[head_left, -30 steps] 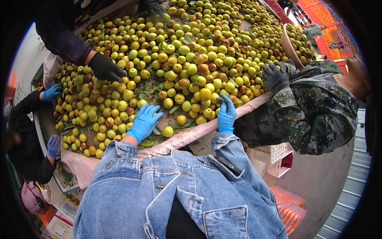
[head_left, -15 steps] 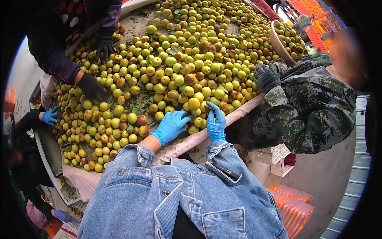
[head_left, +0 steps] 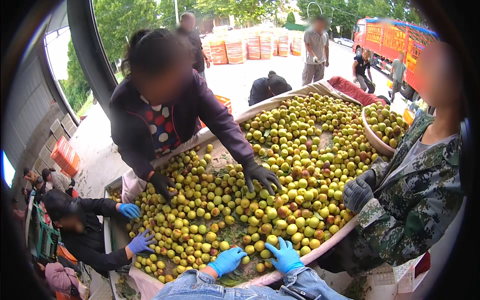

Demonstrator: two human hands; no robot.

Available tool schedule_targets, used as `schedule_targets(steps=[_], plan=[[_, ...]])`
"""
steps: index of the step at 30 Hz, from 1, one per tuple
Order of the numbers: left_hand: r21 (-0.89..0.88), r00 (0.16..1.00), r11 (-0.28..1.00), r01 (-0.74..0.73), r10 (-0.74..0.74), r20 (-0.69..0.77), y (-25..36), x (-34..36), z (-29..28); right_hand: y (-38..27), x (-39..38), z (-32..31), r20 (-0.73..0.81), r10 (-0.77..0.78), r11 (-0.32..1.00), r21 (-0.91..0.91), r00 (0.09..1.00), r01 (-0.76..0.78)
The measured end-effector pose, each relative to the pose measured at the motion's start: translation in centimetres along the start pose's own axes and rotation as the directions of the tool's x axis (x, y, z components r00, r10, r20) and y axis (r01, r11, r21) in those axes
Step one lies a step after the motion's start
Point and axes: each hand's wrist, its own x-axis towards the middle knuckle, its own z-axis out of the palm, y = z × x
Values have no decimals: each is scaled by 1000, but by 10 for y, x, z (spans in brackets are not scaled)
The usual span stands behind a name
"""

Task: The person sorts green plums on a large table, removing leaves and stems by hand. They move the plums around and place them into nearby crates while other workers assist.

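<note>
Clearly the fruit (head_left: 260,200) is small, round and light, yellow-green with some blushed red, heaped loose across the cloth-lined desk (head_left: 320,252) right in front of me. My left hand (head_left: 227,261), in a blue glove, lies palm down at the near edge of the heap, fingers loosely curled over a couple of pieces but closed on nothing that I can see. My right hand (head_left: 285,255), also gloved blue, is spread flat with fingers splayed over the pile just beside it, gripping nothing.

I judge each piece firm enough to pinch, yet the skin probably bruises under a hard squeeze, and the round shape lets it roll away once its neighbours shift. Smooth skin against a thin glove may slip. I would cup one from above with fingertips around its widest part, or scoop several in a curved palm, pressing gently.

Other people's hands work the same heap: dark gloves (head_left: 262,176) across from me, a grey glove (head_left: 357,192) to my right, blue ones (head_left: 130,210) to my left. A basin (head_left: 375,142) of fruit sits at the far right.
</note>
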Motion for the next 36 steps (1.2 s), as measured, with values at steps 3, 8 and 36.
schedule_targets(steps=[3, 8, 36], plan=[[-36, 962, 995, -94, 82, -259, 21, 24, -11, 21, 1, 18, -176, -138, 935, 301, 975, 187], [43, 854, 881, -471, 468, -225, 76, 85, 5, 31, -7, 12, -516, 247, 865, 499, 820, 54], [256, 985, 952, -168, 152, 83, 7, -71, 40, 34, -21, 53, -269, 46, 992, -103, 962, -76]])
